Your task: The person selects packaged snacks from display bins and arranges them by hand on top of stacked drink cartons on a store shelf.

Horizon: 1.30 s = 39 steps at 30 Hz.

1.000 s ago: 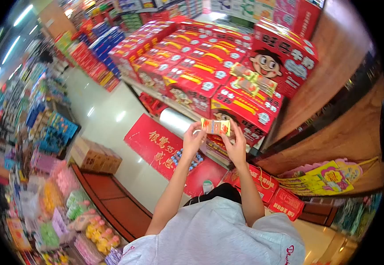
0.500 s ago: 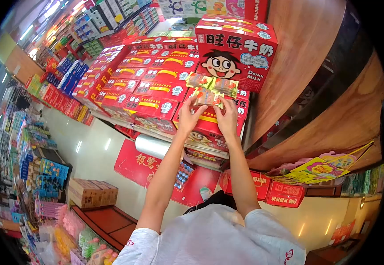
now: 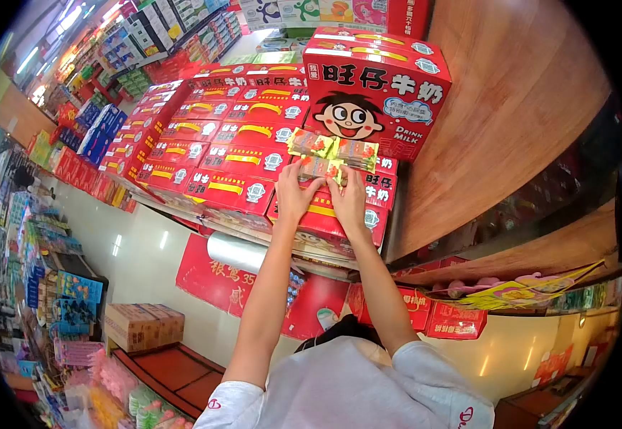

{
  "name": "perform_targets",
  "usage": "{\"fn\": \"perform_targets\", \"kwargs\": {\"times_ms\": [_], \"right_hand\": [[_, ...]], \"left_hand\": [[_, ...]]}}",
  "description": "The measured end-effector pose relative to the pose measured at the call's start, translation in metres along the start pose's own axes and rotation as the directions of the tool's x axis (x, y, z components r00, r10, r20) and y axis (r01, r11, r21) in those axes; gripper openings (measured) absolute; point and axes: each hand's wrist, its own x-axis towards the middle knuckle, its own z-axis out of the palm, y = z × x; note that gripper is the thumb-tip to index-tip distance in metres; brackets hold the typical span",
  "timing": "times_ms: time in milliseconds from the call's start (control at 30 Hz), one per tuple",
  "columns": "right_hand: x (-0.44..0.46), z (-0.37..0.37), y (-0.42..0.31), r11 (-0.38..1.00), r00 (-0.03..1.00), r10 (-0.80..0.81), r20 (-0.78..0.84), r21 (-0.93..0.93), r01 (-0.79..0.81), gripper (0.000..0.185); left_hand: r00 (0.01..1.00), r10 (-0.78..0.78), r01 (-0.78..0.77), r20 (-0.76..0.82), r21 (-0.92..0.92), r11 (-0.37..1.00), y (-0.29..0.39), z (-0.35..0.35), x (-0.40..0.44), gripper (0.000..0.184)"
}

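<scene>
My left hand (image 3: 296,196) and my right hand (image 3: 347,204) hold a small yellow-and-red snack packet (image 3: 321,169) between them, fingers and thumbs at its two ends. It is low over a red milk carton (image 3: 325,222), just in front of other similar packets. A stack of these packets (image 3: 357,151) lies behind to the right, and another packet (image 3: 309,143) to the left. Right behind them stands a large upright red milk carton (image 3: 375,93) with a cartoon face. Whether the held packet touches the carton below is hidden by my hands.
Rows of red milk cartons (image 3: 243,154) with yellow handles spread to the left. A wooden panel (image 3: 497,129) rises on the right. Below are a silver roll (image 3: 232,252), a red mat (image 3: 211,282) and a brown cardboard box (image 3: 143,327). Store shelves (image 3: 67,279) line the far left.
Both hands, still on the packet, have shifted slightly down and left in view along with the cartons, as the camera turned a little. The packet sits close to the others as before.
</scene>
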Motion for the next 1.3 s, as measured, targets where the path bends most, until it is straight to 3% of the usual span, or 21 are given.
{"fn": "perform_targets", "kwargs": {"times_ms": [167, 233, 333, 467, 500, 567, 633, 767, 833, 900, 933, 967, 1100, 1133, 1200, 1300], "right_hand": [[-0.001, 0.002, 0.004, 0.999, 1.0, 0.01, 0.02, -0.042, -0.009, 0.036], [-0.001, 0.003, 0.004, 0.996, 0.995, 0.086, 0.048, -0.023, -0.085, 0.037], [-0.002, 0.003, 0.005, 0.998, 0.998, 0.046, 0.039, -0.034, -0.045, 0.041], [-0.001, 0.0, 0.002, 0.996, 0.996, 0.086, 0.008, -0.005, -0.086, 0.044], [-0.001, -0.002, -0.001, 0.992, 0.993, 0.12, 0.013, 0.043, -0.121, 0.044], [-0.005, -0.006, -0.001, 0.999, 0.999, 0.039, -0.002, -0.018, -0.039, 0.045], [-0.005, -0.007, 0.002, 0.999, 0.993, -0.051, -0.108, -0.018, 0.049, 0.037], [-0.053, -0.028, -0.05, 0.973, 0.96, -0.125, -0.252, 0.16, 0.169, 0.013], [-0.107, -0.025, -0.07, 0.956, 0.98, -0.142, -0.142, 0.236, 0.173, 0.007], [-0.171, -0.007, -0.081, 0.926, 0.967, -0.253, 0.0, 0.289, 0.243, 0.011], [-0.213, 0.008, -0.072, 0.935, 0.967, -0.162, 0.195, 0.345, 0.087, 0.011], [-0.241, 0.01, -0.088, 0.927, 0.911, -0.253, 0.326, 0.351, 0.131, 0.007], [-0.35, 0.025, -0.119, 0.813, 0.609, -0.468, 0.64, 0.582, 0.013, 0.012], [-0.368, 0.026, -0.124, 0.798, 0.57, -0.5, 0.652, 0.602, 0.011, 0.012], [-0.401, 0.023, -0.134, 0.766, 0.348, -0.59, 0.728, 0.642, -0.044, 0.013], [-0.447, 0.012, -0.154, 0.742, 0.171, -0.632, 0.756, 0.654, -0.15, 0.016]], "left_hand": [[0.996, -0.08, 0.077, 0.034, 0.083, 0.994, 0.007, -0.001, 0.006, 0.063], [0.995, -0.094, 0.089, 0.036, 0.111, 0.99, 0.01, -0.002, 0.009, 0.063], [0.997, -0.075, 0.073, 0.021, 0.106, 0.992, 0.007, -0.003, 0.005, 0.065], [0.989, -0.085, 0.074, -0.121, -0.09, 0.993, 0.01, -0.009, -0.01, 0.072], [0.981, -0.048, 0.027, -0.19, -0.11, 0.994, 0.014, -0.015, -0.022, 0.071], [0.953, -0.038, -0.002, -0.3, -0.133, 0.991, 0.022, -0.03, -0.06, 0.063], [0.95, -0.131, 0.055, -0.285, -0.262, 0.964, 0.014, -0.031, -0.111, 0.058], [0.924, -0.277, 0.222, -0.264, -0.221, 0.95, -0.002, -0.05, -0.229, 0.046], [0.87, -0.431, 0.37, -0.24, -0.261, 0.892, -0.026, -0.058, -0.297, 0.041], [0.785, -0.525, 0.49, -0.328, -0.187, 0.851, -0.034, -0.077, -0.352, 0.038], [0.708, -0.61, 0.552, -0.357, -0.26, 0.792, -0.034, -0.088, -0.374, 0.036], [0.621, -0.687, 0.599, -0.377, -0.337, 0.726, -0.034, -0.098, -0.396, 0.035], [0.453, -0.728, 0.675, -0.515, -0.335, 0.657, -0.038, -0.126, -0.481, 0.033], [0.382, -0.75, 0.669, -0.541, -0.398, 0.628, -0.031, -0.135, -0.493, 0.032], [0.265, -0.768, 0.638, -0.582, -0.492, 0.593, -0.011, -0.153, -0.513, 0.028], [0.202, -0.729, 0.569, -0.653, -0.528, 0.631, 0.003, -0.174, -0.548, 0.026]]}}
